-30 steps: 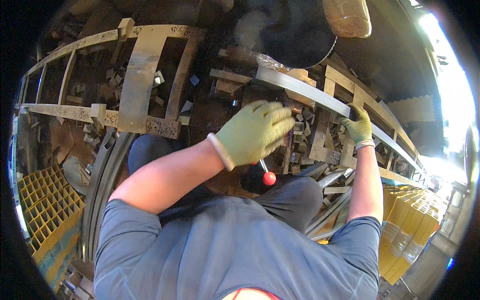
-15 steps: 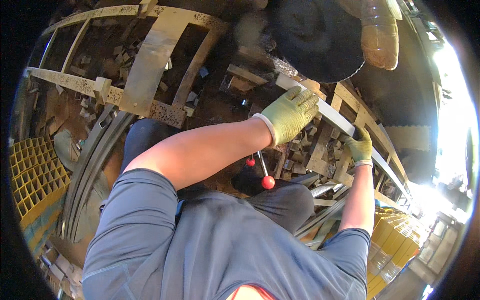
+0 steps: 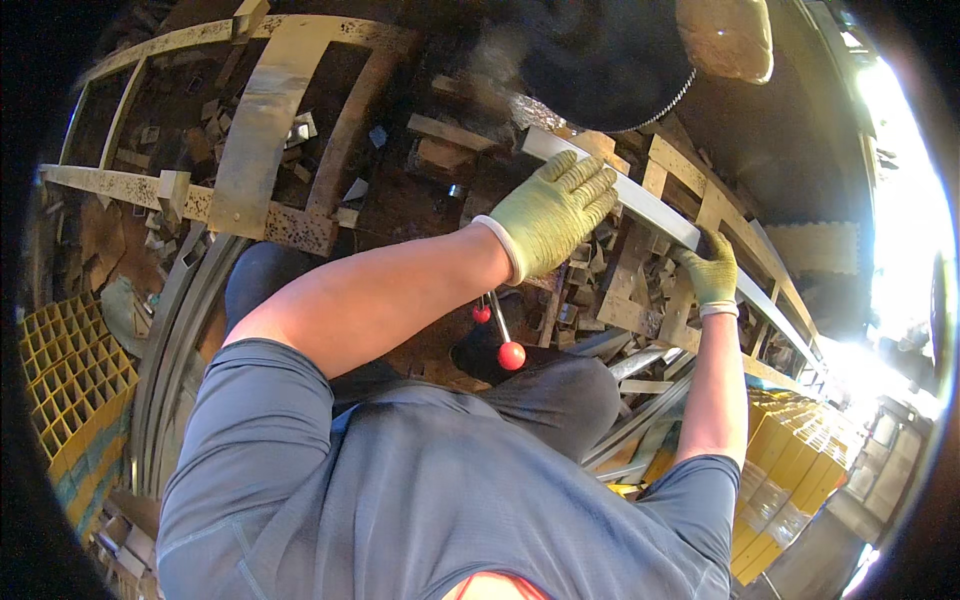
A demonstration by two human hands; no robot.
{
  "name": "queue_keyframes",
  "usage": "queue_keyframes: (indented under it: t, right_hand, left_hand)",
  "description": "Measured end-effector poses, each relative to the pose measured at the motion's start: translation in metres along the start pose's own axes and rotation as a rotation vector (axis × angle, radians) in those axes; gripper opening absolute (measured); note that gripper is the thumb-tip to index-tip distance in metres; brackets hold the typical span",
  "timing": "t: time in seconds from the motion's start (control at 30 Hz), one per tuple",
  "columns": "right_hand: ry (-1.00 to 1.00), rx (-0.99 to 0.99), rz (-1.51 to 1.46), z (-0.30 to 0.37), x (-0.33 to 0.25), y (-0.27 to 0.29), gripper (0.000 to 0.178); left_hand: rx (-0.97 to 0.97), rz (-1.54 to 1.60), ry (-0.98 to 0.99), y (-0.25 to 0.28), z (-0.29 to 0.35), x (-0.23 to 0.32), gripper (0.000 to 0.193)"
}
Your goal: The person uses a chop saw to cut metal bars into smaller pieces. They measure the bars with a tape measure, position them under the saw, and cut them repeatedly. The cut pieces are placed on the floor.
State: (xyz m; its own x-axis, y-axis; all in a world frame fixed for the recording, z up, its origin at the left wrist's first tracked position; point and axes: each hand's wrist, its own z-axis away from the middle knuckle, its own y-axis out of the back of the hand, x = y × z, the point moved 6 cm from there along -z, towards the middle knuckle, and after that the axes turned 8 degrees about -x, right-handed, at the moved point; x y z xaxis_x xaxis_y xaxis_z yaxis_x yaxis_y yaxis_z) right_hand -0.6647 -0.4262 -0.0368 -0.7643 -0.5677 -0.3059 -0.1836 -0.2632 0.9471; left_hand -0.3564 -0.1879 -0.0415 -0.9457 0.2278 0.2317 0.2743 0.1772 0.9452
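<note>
A long silver metal bar (image 3: 655, 212) runs from beneath the toothed edge of a dark round saw blade (image 3: 600, 70) toward the far right. My left hand (image 3: 562, 212), in a yellow-green glove, lies across the bar close to the blade, fingers stretched out flat and the thumb hidden. Farther along, my right hand (image 3: 711, 268), gloved alike, is closed round the same bar. Below my left hand a lever with a red ball knob (image 3: 511, 356) sticks up, with a smaller red knob (image 3: 481, 313) beside it.
Wooden frames (image 3: 270, 110) stand at the left and a slatted frame (image 3: 690, 320) lies under the bar. Small offcuts (image 3: 585, 305) litter the floor. Long metal profiles (image 3: 175, 350) and a stack of yellow tubes (image 3: 70, 350) are at left, more yellow stock (image 3: 790, 450) at right.
The blade, bar and hands all sit slightly farther left and higher in the picture, as the view has shifted. Both hands keep their places on the bar.
</note>
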Motion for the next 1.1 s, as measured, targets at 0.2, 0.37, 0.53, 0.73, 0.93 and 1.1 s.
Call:
queue_keyframes:
  t: [0.2, 0.37, 0.53, 0.73, 0.93, 1.1]
  right_hand:
    - [-0.021, -0.029, 0.007, -0.006, -0.020, -0.005, 0.059]
    - [-0.017, -0.052, -0.009, -0.008, -0.022, 0.001, 0.057]
    - [-0.038, -0.045, -0.065, -0.007, -0.012, -0.004, 0.058]
    - [-0.035, -0.074, -0.060, -0.008, -0.007, -0.007, 0.058]
    - [0.010, -0.169, 0.005, -0.014, -0.039, -0.005, 0.064]
    - [0.211, -0.042, -0.061, -0.015, -0.133, -0.014, 0.066]
  left_hand:
    - [-0.027, 0.013, 0.054, 0.001, 0.002, -0.006, 0.062]
    - [-0.024, 0.008, 0.042, 0.000, 0.003, -0.006, 0.061]
    - [-0.028, 0.032, 0.041, -0.004, 0.004, -0.004, 0.061]
    - [-0.029, 0.095, 0.051, 0.001, 0.003, -0.004, 0.063]
    - [-0.040, 0.136, 0.069, 0.008, 0.001, -0.008, 0.063]
    - [-0.026, 0.124, 0.062, 0.006, 0.000, -0.008, 0.062]
